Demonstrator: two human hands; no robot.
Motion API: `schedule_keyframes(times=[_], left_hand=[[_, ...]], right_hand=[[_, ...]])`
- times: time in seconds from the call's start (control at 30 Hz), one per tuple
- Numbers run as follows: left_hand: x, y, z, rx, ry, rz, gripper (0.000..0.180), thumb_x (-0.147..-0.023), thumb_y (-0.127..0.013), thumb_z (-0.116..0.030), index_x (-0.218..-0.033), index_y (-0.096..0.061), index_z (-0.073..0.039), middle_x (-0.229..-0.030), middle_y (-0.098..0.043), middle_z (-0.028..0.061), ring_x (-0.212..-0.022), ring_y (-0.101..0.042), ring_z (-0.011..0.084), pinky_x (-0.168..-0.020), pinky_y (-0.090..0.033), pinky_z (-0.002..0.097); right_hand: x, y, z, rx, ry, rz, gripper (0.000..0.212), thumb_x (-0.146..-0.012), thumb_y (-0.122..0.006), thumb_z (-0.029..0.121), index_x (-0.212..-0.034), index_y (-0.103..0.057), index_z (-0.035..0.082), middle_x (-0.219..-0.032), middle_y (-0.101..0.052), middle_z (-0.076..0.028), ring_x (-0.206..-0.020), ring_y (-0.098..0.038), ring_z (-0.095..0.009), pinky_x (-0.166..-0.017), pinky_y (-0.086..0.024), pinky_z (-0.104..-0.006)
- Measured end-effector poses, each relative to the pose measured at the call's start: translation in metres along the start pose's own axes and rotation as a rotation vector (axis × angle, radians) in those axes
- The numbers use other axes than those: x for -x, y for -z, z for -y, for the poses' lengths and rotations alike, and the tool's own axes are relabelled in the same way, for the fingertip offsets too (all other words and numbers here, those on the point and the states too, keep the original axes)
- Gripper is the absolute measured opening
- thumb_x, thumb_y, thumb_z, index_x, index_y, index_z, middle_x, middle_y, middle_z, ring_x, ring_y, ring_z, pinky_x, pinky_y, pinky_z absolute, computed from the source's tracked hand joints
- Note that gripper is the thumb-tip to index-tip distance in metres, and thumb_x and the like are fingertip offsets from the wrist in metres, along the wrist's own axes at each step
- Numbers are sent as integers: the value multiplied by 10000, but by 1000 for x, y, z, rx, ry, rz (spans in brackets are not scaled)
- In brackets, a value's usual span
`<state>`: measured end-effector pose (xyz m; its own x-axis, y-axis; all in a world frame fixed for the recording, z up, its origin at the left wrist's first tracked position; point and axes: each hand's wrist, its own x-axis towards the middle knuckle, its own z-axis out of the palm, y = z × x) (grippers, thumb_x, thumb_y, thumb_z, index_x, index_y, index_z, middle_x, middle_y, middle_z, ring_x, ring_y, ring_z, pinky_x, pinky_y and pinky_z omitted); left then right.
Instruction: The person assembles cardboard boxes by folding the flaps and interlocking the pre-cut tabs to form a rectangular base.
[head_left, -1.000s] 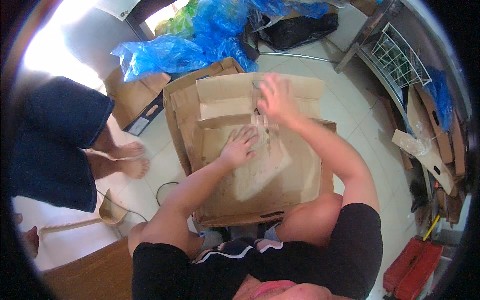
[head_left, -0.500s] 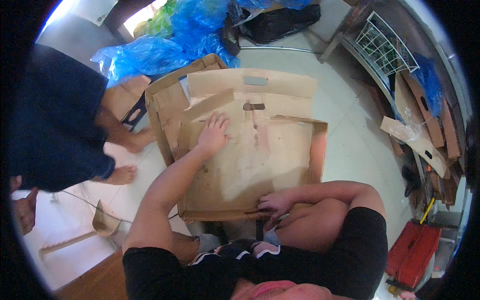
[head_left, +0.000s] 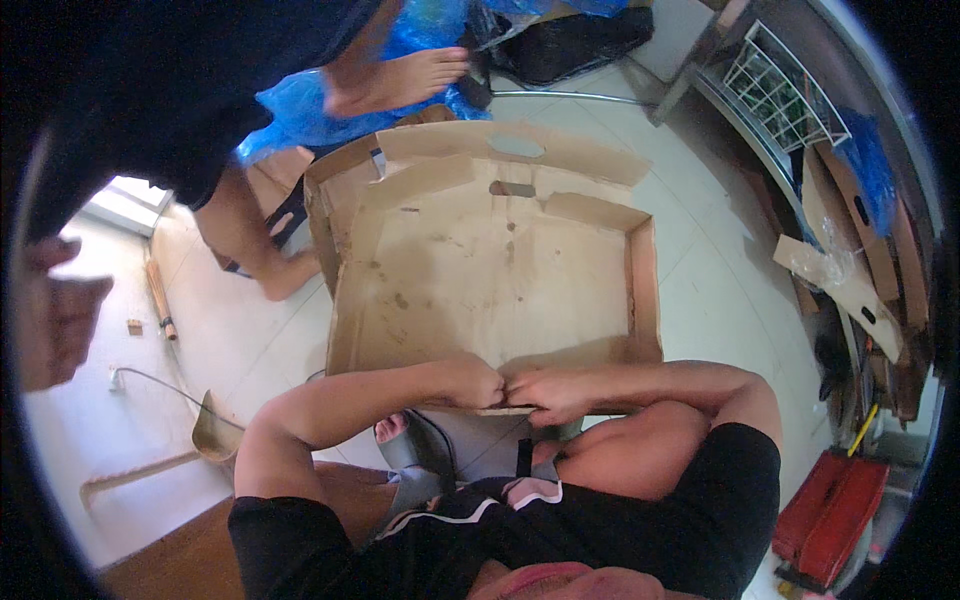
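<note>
A shallow brown cardboard box (head_left: 590,285) lies unfolded in front of me, its inside stained with dark spots. Its far flap has a handle slot, and the right wall stands up. My left hand (head_left: 470,382) is closed in a fist on the near wall, at about the middle. Right beside it, nearly touching, my right hand (head_left: 552,392) curls over the same wall. The fingertips of both hands are partly hidden. More cardboard (head_left: 325,190) sits beneath or behind the box at the far left.
Another person's bare foot (head_left: 400,84) is raised over blue plastic bags (head_left: 310,115) at the far left. A wire basket (head_left: 785,90) and cardboard pieces (head_left: 850,280) line the right side. A red metal box (head_left: 830,515) sits at the lower right, a scoop (head_left: 214,430) at left.
My left hand has moved from the box's inside down to the near wall, beside my right hand, and closed. The other person has lifted a foot over the blue bags.
</note>
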<state>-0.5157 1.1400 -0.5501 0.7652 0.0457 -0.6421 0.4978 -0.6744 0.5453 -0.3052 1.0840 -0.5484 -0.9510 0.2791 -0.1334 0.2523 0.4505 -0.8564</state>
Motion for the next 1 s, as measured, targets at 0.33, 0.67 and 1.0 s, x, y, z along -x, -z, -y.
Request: schedule_keyframes(times=[0.33, 0.67, 1.0], left_hand=[[-9, -17, -17, 177, 87, 25, 515, -898, -553, -425, -1109, -714, 17, -1147, -705, 272, -1065, -671, 439, -938, -512, 510], [-28, -29, -8, 133, 0, 40, 482, -896, -569, -322, -1075, -685, 110, -1141, -693, 320, -1096, -672, 441, -987, -504, 523], [-11, -46, 10, 381, 168, -321, 412, -971, -545, -224, -1289, -438, 15, -1146, -663, 343, -1097, -664, 471, -920, -505, 548]], right_hand=[[2, 0, 8, -133, -19, 101, 437, -951, -681, 392, -982, -644, -43, -1014, -622, -237, -1010, -595, -408, -904, -484, -488], [6, 5, -21, -85, -296, -138, 373, -902, -740, 325, -1089, -659, 13, -1017, -642, -169, -966, -618, -303, -890, -508, -429], [-22, -7, -23, 50, -427, 61, 486, -835, -707, 267, -1249, -643, 19, -1194, -649, -251, -1104, -622, -408, -997, -500, -494]])
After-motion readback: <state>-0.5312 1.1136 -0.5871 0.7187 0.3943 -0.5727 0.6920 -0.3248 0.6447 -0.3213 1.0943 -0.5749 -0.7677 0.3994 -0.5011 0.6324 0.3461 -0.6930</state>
